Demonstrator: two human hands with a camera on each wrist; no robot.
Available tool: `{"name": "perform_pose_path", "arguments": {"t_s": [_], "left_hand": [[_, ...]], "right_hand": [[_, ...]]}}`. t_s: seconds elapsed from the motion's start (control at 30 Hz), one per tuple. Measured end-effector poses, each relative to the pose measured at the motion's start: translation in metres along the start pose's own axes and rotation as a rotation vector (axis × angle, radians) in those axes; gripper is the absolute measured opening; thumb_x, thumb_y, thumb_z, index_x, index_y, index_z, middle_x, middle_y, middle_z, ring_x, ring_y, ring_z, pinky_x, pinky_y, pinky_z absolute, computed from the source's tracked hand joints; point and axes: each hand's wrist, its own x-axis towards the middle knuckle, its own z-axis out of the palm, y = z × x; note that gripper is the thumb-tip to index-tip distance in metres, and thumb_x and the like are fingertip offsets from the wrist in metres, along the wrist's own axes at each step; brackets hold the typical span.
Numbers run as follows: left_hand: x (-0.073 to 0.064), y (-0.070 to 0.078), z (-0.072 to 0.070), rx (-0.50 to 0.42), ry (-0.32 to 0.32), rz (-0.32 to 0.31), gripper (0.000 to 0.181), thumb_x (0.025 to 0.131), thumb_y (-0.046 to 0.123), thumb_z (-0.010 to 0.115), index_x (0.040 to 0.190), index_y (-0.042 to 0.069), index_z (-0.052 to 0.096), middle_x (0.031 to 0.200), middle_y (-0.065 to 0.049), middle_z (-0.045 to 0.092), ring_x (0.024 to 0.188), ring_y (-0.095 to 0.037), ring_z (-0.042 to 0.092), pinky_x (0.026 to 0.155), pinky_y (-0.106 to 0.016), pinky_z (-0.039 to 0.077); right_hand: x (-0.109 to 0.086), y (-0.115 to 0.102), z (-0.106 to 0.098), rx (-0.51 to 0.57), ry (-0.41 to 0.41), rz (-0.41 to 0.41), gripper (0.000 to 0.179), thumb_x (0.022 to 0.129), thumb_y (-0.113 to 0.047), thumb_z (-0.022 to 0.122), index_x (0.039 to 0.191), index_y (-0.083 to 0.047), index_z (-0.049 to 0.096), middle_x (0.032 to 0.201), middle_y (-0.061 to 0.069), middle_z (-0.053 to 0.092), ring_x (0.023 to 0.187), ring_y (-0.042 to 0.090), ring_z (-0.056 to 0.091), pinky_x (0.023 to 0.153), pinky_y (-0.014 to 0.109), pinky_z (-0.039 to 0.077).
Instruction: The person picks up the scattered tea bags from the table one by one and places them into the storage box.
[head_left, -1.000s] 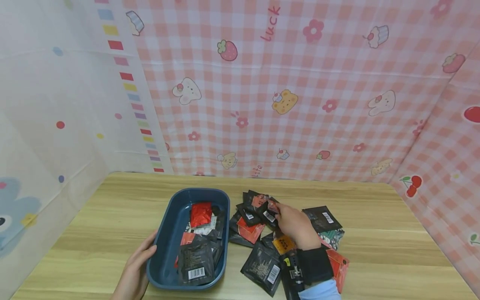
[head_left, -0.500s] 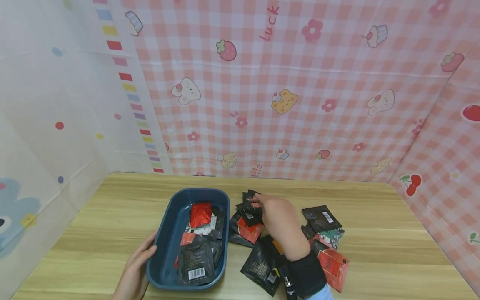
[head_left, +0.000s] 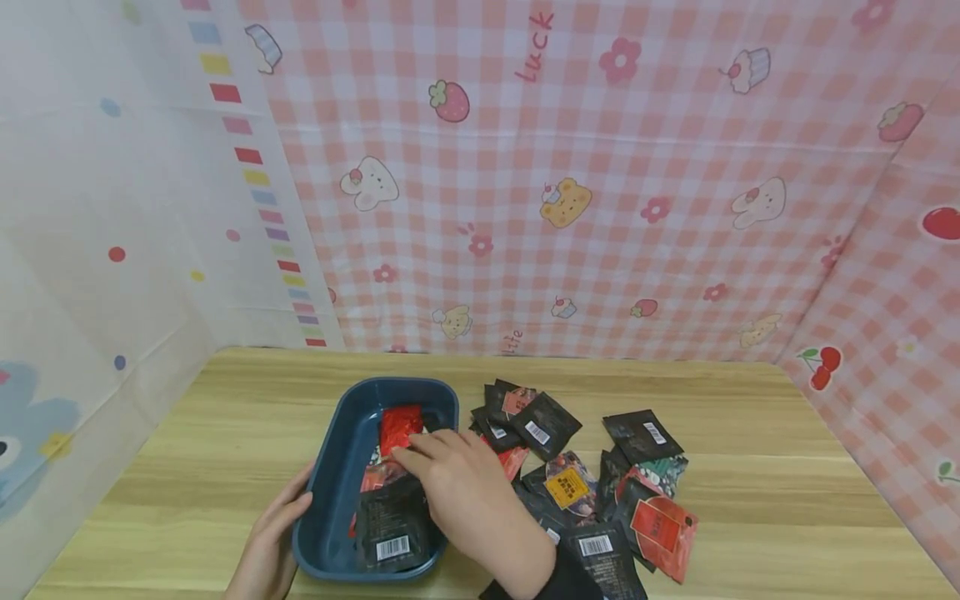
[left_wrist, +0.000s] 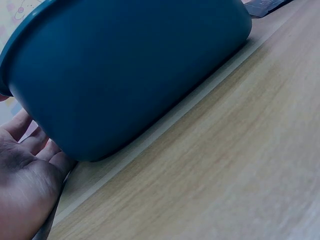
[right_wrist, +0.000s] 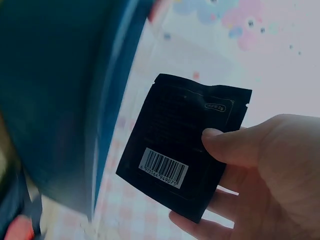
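Note:
My right hand (head_left: 468, 492) is over the right side of a dark blue plastic bin (head_left: 318, 533). In the right wrist view it pinches a flat black sachet (right_wrist: 175, 120) with a white barcode, thumb on one face and fingers behind. My left hand (head_left: 272, 533) rests against the bin's left outer side, its thumb near the rim. The left wrist view shows the fingers (left_wrist: 36, 142) touching the bin's wall with the palm visible. Inside the bin lie a shiny red sachet (head_left: 400, 425), a black barcoded sachet (head_left: 392, 521) and others, partly hidden by my right hand.
Right of the bin, more sachets lie in loose overlapping piles on the wooden table (head_left: 787, 500). Among them are a black sachet (head_left: 546, 425), one with a yellow label (head_left: 567, 486) and a red one (head_left: 660, 525). A patterned cloth (head_left: 562, 275) hangs behind.
My right hand has gone from the upper sachet pile leftward to the bin, carrying a sachet. The left hand and the bin have stayed in place.

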Motion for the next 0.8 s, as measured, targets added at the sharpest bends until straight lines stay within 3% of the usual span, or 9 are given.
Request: {"name": "perform_pose_path", "arguments": {"t_s": [0.17,0.33,0.57,0.8], "left_hand": [[-0.001,-0.003,-0.003,-0.091,-0.087,0.075,0.043,0.103,0.012,0.027,0.145,0.015,0.032,0.126,0.029,0.054,0.116,0.006,0.049,0.091,-0.013,0.048],[-0.001,-0.003,-0.003,-0.071,-0.073,0.063,0.045,0.103,0.014,0.028,0.148,0.01,0.026,0.125,0.031,0.054,0.115,0.007,0.049,0.091,-0.012,0.048],[0.0,-0.003,-0.003,-0.107,-0.111,0.084,0.039,0.103,0.012,0.027,0.135,0.028,0.043,0.126,0.029,0.055,0.116,0.005,0.05,0.091,-0.013,0.049],[0.0,-0.003,-0.003,-0.11,-0.12,0.092,0.04,0.103,0.012,0.026,0.136,0.027,0.042,0.127,0.028,0.055,0.116,0.004,0.05,0.091,-0.014,0.049]], "right_hand": [[-0.001,-0.017,0.009,-0.009,-0.029,-0.098,0.037,0.08,-0.019,0.069,0.116,-0.028,0.068,0.112,-0.007,0.07,0.101,0.011,0.059,0.079,0.028,0.052],[-0.002,-0.025,0.013,-0.02,-0.098,-0.152,0.029,0.081,-0.021,0.069,0.109,-0.029,0.071,0.105,-0.009,0.072,0.095,0.01,0.062,0.082,0.027,0.053],[-0.007,-0.028,0.017,0.015,-0.225,-0.147,0.023,0.083,-0.021,0.066,0.103,-0.031,0.073,0.095,-0.007,0.073,0.082,0.011,0.061,0.074,0.026,0.052],[-0.011,-0.028,0.018,-0.002,-0.265,-0.114,0.021,0.084,-0.037,0.063,0.101,-0.03,0.073,0.092,-0.006,0.072,0.078,0.011,0.06,0.069,0.025,0.05]]}}
